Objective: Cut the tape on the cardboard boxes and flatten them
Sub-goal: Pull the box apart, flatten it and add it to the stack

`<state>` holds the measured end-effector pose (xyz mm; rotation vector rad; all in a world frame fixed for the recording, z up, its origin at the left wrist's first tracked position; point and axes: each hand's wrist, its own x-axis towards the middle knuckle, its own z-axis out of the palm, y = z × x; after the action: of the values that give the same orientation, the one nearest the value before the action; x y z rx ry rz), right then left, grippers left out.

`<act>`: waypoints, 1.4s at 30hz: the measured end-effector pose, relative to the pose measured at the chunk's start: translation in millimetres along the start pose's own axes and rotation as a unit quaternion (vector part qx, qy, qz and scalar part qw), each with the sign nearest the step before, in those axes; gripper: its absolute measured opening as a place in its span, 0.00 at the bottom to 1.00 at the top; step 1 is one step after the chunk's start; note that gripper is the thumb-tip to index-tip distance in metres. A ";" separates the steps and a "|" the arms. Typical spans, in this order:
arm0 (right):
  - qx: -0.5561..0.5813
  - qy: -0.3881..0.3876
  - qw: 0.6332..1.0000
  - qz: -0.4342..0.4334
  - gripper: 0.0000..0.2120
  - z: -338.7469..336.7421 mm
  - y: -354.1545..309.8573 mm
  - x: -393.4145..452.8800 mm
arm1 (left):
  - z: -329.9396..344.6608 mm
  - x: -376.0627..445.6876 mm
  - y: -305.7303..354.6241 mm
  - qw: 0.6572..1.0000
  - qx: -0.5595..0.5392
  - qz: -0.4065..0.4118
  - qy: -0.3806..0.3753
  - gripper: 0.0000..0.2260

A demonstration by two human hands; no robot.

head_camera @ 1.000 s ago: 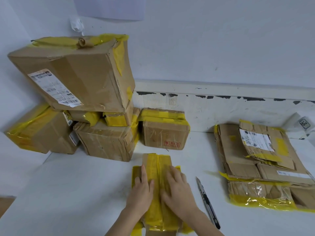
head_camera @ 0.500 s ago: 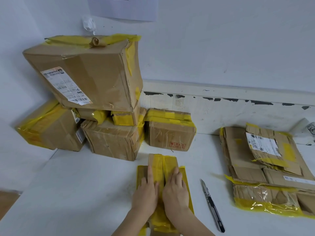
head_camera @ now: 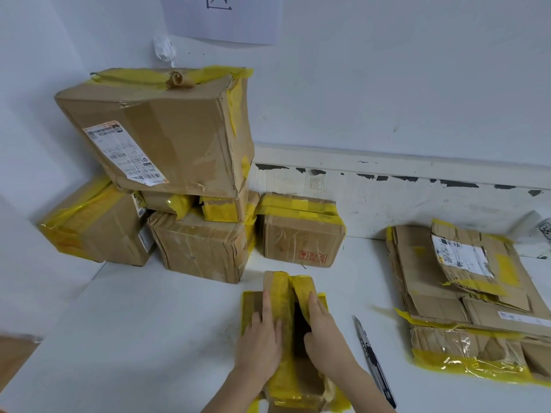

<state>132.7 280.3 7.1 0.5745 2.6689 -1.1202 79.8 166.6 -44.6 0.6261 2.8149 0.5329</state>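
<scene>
White table [head_camera: 149, 338] holds boxes; one shipping label [head_camera: 125, 153] reads partly "N23-02".

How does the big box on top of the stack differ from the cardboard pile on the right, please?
The big box keeps its full shape, while the pile lies flattened on the table. The box sits atop other boxes; the pile rests on the white tabletop. Both are brown cardboard with yellow tape and a white shipping label.
</scene>
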 end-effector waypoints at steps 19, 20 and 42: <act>-0.023 0.101 0.989 0.106 0.40 0.3 46.8 6.3 | -32.6 11.5 18.5 0.989 -0.023 -0.091 -0.118 0.41; -0.004 0.104 0.989 0.103 0.39 2.1 47.3 8.8 | -37.4 9.8 12.2 0.986 -0.063 -0.082 -0.133 0.36; -0.332 0.197 0.921 -0.059 0.41 -5.9 40.1 15.1 | -29.7 -30.9 -27.9 0.973 0.112 0.146 -0.143 0.27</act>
<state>135.8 314.4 -19.4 0.5432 3.1904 -0.0544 88.7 120.5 -24.6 1.0773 2.5398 0.1515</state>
